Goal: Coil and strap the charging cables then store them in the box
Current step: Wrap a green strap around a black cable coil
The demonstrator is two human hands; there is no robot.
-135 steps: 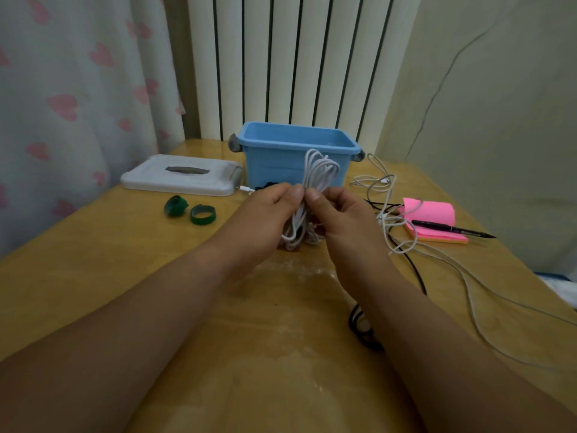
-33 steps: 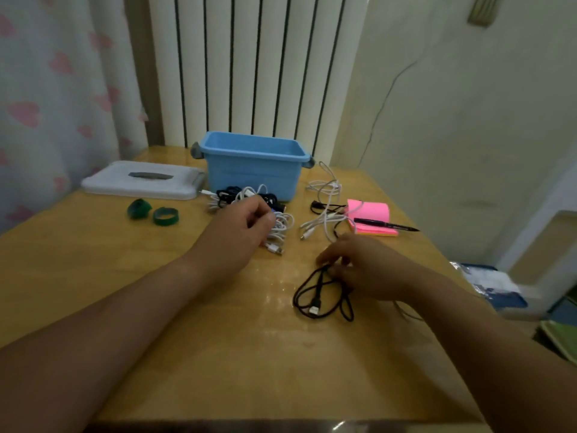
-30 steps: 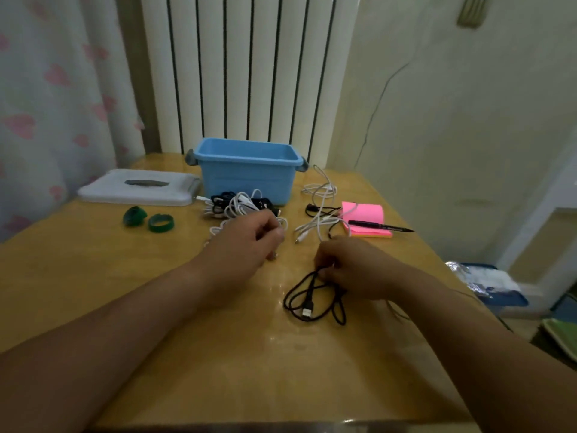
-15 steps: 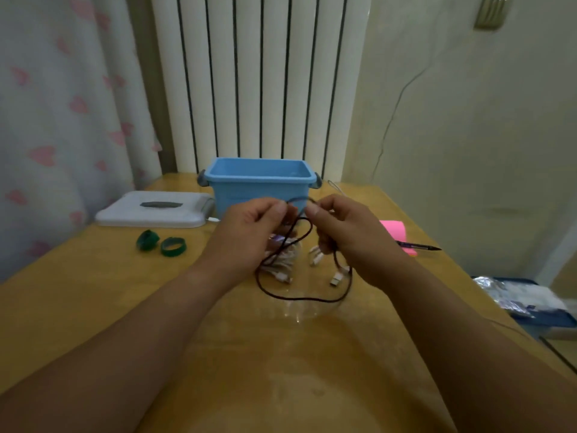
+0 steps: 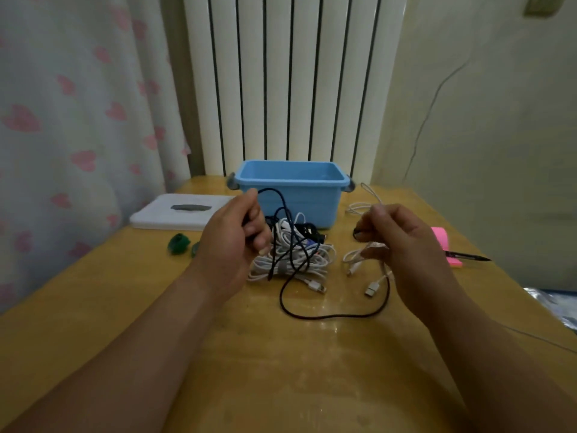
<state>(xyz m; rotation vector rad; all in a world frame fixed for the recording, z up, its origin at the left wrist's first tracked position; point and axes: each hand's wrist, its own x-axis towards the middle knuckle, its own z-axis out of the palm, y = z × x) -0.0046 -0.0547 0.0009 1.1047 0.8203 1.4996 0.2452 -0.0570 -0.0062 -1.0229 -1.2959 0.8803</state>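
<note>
Item: black cable [image 5: 331,316], uncoiled. I am pinching it in the curled fingers of left hand [image 5: 231,242] and right hand [image 5: 396,242], its slack sagging onto the table [image 5: 281,370]. White bundle [image 5: 293,260] is lying coiled before the blue box [image 5: 290,195], not yet stored. Green straps [image 5: 178,243] are lying unused. Most work is remaining, I judge.
</note>
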